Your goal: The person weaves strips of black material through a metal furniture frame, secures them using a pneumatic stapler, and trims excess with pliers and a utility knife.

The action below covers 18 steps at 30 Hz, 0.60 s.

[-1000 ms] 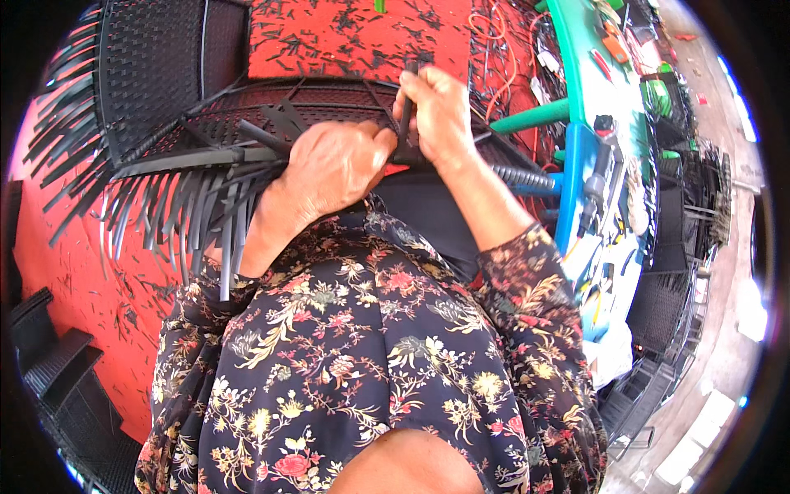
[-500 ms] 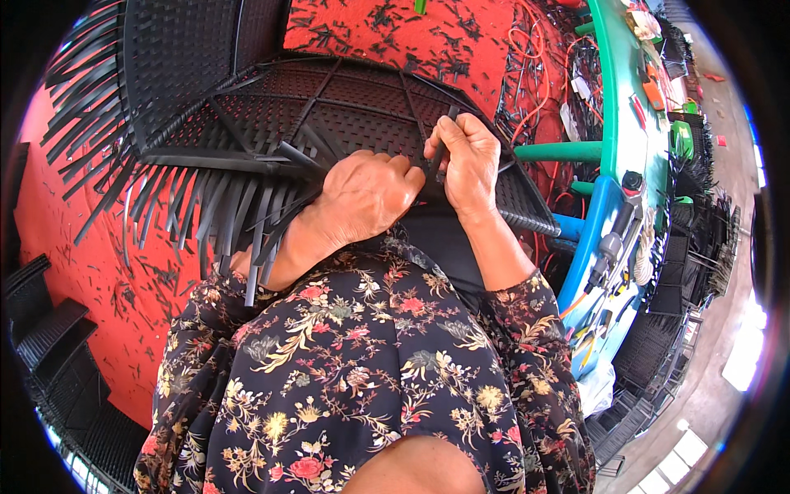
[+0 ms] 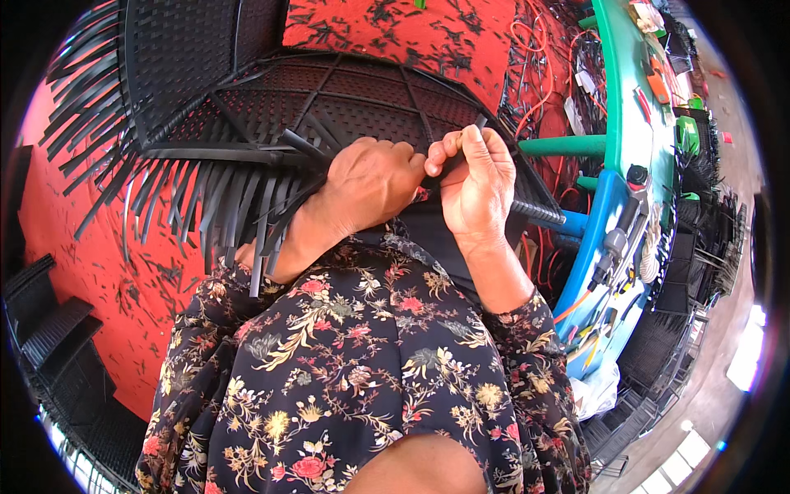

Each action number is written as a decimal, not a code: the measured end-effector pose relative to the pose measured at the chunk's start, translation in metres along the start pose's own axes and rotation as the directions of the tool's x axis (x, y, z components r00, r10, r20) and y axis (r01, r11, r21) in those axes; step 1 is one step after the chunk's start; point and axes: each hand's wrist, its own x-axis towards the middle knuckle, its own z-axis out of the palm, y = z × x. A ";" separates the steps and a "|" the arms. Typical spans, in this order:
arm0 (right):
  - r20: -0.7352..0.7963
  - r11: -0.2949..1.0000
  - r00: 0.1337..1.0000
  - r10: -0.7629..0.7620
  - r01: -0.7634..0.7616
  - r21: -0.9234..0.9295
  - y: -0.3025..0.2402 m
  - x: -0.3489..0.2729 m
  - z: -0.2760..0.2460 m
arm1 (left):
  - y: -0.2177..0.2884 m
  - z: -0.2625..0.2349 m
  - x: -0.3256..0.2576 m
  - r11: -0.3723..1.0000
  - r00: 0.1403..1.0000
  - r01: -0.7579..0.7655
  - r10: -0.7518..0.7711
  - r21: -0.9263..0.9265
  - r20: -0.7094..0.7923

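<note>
As hands (image 3: 420,177) pinch strip (image 3: 481,122), woven frame (image 3: 329,99)

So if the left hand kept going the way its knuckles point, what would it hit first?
Probably the right hand: the left hand is closed on the black woven panel, its knuckles facing the right hand's fingertips, almost touching. Depth between them is hard to judge.

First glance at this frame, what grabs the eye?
Dead centre, the left hand and right hand pinch at the near edge of a black woven panel, whose loose black strips fan out down the left. Behind it lies a vivid red floor strewn with black offcuts. On the right runs a green and blue workbench cluttered with tools.
</note>
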 end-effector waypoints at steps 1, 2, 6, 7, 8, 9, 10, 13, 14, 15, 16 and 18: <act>-0.005 0.998 0.999 0.040 -0.040 0.046 -0.001 -0.001 0.000 | -0.002 -0.002 0.001 1.000 1.000 0.001 0.000 -0.012 0.011; -0.011 0.997 0.998 0.055 -0.054 0.051 0.000 -0.004 -0.001 | -0.002 -0.001 0.000 1.000 1.000 0.002 -0.001 -0.017 0.007; -0.017 0.997 0.998 0.059 -0.058 0.049 0.001 0.001 -0.005 | -0.010 0.004 0.001 0.999 1.000 -0.003 0.003 -0.047 -0.004; 0.010 0.999 0.999 0.042 -0.042 0.030 0.001 0.002 -0.006 | -0.009 0.005 0.001 0.998 1.000 -0.003 0.002 -0.056 -0.012; 0.042 1.000 0.999 0.019 -0.020 0.013 0.001 0.004 -0.006 | -0.010 0.006 0.002 0.998 1.000 -0.008 0.007 -0.060 -0.024; 0.059 0.997 0.998 -0.007 0.012 -0.077 0.000 0.006 -0.006 | -0.010 0.006 0.003 0.999 1.000 -0.005 0.004 -0.050 -0.023; 0.079 0.985 0.996 -0.031 0.044 -0.166 0.000 0.008 -0.005 | -0.010 0.006 0.003 0.999 1.000 -0.001 0.000 -0.045 -0.018; 0.106 0.885 0.989 -0.101 0.138 -0.445 -0.001 0.021 -0.010 | -0.011 0.008 0.004 1.000 1.000 0.009 -0.009 -0.030 -0.003; 0.107 0.829 0.987 -0.122 0.160 -0.536 0.000 0.026 -0.013 | -0.011 0.009 0.003 0.999 1.000 0.010 -0.009 -0.034 0.013; 0.121 0.811 0.983 -0.135 0.180 -0.556 0.002 0.032 -0.015 | -0.011 0.010 0.002 0.999 1.000 0.011 -0.010 -0.037 0.028; 0.136 0.766 0.985 -0.110 0.171 -0.620 0.001 0.036 -0.015 | -0.011 0.009 0.002 0.999 1.000 -0.001 0.002 -0.037 0.027; 0.157 0.660 0.986 -0.054 0.153 -0.735 -0.003 0.044 -0.012 | -0.009 0.006 0.003 0.999 0.999 -0.025 0.027 -0.040 0.027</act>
